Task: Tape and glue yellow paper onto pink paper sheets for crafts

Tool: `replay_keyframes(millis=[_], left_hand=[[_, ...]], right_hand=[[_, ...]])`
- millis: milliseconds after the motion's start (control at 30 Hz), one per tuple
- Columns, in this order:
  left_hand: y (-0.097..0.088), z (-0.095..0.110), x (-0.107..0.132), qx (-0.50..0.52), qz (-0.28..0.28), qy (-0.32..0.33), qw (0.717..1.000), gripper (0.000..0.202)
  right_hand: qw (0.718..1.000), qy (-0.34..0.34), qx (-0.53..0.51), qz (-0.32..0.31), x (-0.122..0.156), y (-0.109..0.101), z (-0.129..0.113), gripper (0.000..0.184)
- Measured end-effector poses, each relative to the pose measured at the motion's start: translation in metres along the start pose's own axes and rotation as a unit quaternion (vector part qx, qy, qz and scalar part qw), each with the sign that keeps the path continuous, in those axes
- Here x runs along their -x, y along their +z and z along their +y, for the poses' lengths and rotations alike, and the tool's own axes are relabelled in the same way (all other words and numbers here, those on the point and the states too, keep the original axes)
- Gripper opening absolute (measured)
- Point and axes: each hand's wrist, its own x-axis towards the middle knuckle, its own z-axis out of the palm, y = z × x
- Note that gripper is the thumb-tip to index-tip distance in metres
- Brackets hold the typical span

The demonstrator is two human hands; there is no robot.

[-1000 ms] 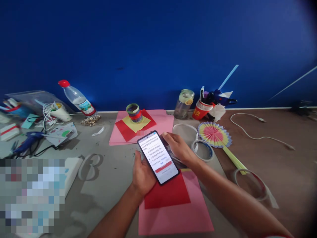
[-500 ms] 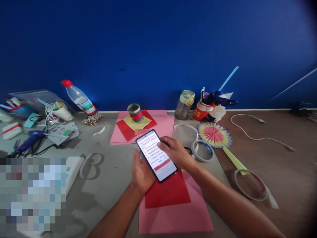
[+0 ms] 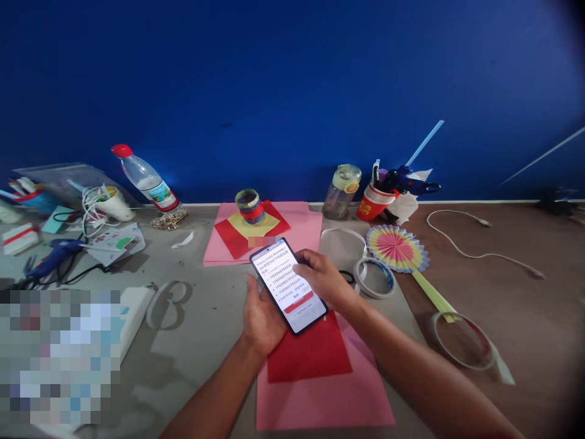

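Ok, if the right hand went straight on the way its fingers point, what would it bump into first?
Probably the phone. The right hand points left and away, its fingers over the lit screen of the phone in the left hand. Whether they already touch the glass is unclear.

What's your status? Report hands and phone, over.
Left hand cradles phone from beneath. Right hand over its screen. Phone held above red sheet on pink paper; tape roll beside right hand.

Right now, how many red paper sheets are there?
2. The back red sheet lies under the striped jar; the front red sheet lies beneath the phone. Others may be hidden.
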Motion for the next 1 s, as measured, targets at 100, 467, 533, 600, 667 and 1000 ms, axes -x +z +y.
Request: replay_keyframes(millis=[100, 467, 533, 600, 667, 1000], left_hand=[[-0.0018, -0.0004, -0.0008, 0.005, -0.017, -0.007, 1.000, 0.067], [0.0004, 0.0002, -0.0010, 0.011, -0.014, -0.003, 1.000, 0.071], [-0.0014, 0.0007, -0.0016, 0.012, -0.028, -0.005, 1.000, 0.071], [-0.0035, 0.0012, -0.0024, 0.014, -0.046, -0.006, 0.999, 0.071], [-0.0051, 0.0014, -0.0032, 0.016, -0.058, -0.007, 0.998, 0.071], [-0.0073, -0.0010, -0.0043, 0.017, -0.048, 0.002, 0.999, 0.068]], right_hand=[[1.000, 0.005, -0.011, 0.002, 0.0000, 0.0003, -0.0010, 0.022], [1.000, 0.000, 0.021, -0.014, 0.0019, -0.0012, -0.0014, 0.020], [0.999, -0.004, 0.029, -0.024, 0.0022, -0.0023, -0.0014, 0.026], [0.999, -0.010, 0.031, -0.037, 0.0030, -0.0039, -0.0014, 0.033], [0.998, -0.015, 0.025, -0.052, 0.0039, -0.0057, -0.0012, 0.039], [0.999, 0.012, -0.024, -0.042, 0.0035, -0.0032, 0.0013, 0.030]])
